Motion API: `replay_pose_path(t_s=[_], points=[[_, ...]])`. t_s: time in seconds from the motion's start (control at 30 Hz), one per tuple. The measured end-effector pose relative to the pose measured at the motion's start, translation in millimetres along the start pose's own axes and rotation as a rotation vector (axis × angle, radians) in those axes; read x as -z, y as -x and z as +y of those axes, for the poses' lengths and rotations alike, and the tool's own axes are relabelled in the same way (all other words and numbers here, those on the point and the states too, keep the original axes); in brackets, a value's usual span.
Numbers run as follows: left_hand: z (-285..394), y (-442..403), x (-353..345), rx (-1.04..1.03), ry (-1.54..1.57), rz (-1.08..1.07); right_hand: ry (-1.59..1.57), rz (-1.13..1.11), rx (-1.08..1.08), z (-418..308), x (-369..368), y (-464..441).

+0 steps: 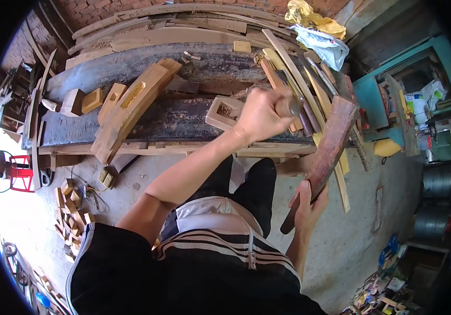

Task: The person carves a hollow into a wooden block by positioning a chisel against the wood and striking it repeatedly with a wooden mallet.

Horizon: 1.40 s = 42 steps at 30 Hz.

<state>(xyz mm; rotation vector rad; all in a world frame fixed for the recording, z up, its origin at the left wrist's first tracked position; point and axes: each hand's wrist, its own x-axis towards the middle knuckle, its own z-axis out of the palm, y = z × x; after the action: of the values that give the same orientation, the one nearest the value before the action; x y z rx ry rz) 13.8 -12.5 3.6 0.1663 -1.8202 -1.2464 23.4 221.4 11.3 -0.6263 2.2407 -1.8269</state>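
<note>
My left hand [264, 113] is closed in a fist around what looks like a chisel [288, 107]. The round end of its wooden handle shows, and its blade is hidden. Just left of that hand lies a squarish wood block [216, 118] with a hollow full of shavings. My right hand [310, 205] grips the narrow lower end of a long, worn, reddish-brown wooden mallet [334, 137], tilted with its thick head up and to the right. Left on the bench is a long slotted timber [136, 107] with smaller mortised blocks [113, 100] beside it.
The dark workbench [78, 128] spans in front of me. At its right lie long strips [291, 65] and several tools [309, 116]. Plastic bags [322, 44] sit at the back right. Wood offcuts [68, 215] and a power strip [105, 177] are on the floor at left.
</note>
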Motion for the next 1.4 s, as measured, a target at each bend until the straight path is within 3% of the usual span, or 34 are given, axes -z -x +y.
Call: replay_pose_path(t_s=[0.23, 0.33, 0.4, 0.47, 0.53, 0.57, 0.67, 0.7, 0.8, 0.83, 0.87, 0.93, 1.0, 1.07, 1.2, 1.4], points=[[5.1, 3.9, -10.2, -0.026, -0.074, -0.051, 0.021, -0.019, -0.029, -3.1, 1.9, -3.8], [3.1, 6.7, -8.3, -0.043, -0.066, -0.05, 0.111, 0.114, 0.124, -20.9, 3.2, -10.0], [4.5, 9.3, -10.8, -0.068, -0.061, -0.076, -0.098, 0.12, 0.341, -34.0, 7.6, -17.0], [8.6, 11.0, -12.6, -0.027, -0.11, -0.082, -0.175, 0.164, 0.364, -34.6, -1.1, -18.6], [-0.8, 13.7, -11.2, -0.01, -0.204, -0.127, -0.01, -0.038, 0.279, -22.6, -4.5, -22.1], [-4.6, 15.6, -11.1, 0.012, -0.302, -0.174, 0.335, -0.093, 0.237, -24.6, -13.7, -27.6], [-4.2, 10.0, -8.1, -0.078, -0.184, -0.053, 0.232, -0.091, 0.126, -27.9, -9.3, -23.3], [-3.3, 10.3, -4.8, -0.041, -0.159, -0.093, 0.144, -0.015, 0.233, -13.3, -4.0, -20.6], [-0.4, 10.4, -6.8, 0.042, -0.083, -0.06, -0.105, -0.073, 0.345, -17.9, 6.7, -16.5], [1.4, 9.5, -7.1, 0.048, -0.083, -0.069, 0.097, -0.16, 0.426, -15.3, 9.7, -21.9], [1.1, 8.1, -7.4, 0.04, -0.075, -0.073, 0.102, -0.151, 0.431, -16.5, 2.3, -24.8], [-1.9, 10.1, -5.1, 0.018, -0.12, -0.083, 0.246, -0.105, 0.146, -17.8, -19.1, -23.6], [-6.8, 5.7, 1.8, -0.041, -0.15, -0.062, 0.224, -0.127, 0.121, -7.9, -14.2, -26.4], [-12.3, -6.5, 12.3, -0.053, 0.084, 0.008, 0.163, -0.091, 0.192, 2.3, -8.8, -21.8], [-8.4, -38.8, 57.5, 0.372, 0.087, 0.22, 0.039, -0.056, 0.067, -14.5, -9.4, -12.3], [5.2, -33.7, 38.1, 0.158, 0.097, 0.196, -0.029, 0.007, -0.014, -6.4, -6.4, -6.2]])
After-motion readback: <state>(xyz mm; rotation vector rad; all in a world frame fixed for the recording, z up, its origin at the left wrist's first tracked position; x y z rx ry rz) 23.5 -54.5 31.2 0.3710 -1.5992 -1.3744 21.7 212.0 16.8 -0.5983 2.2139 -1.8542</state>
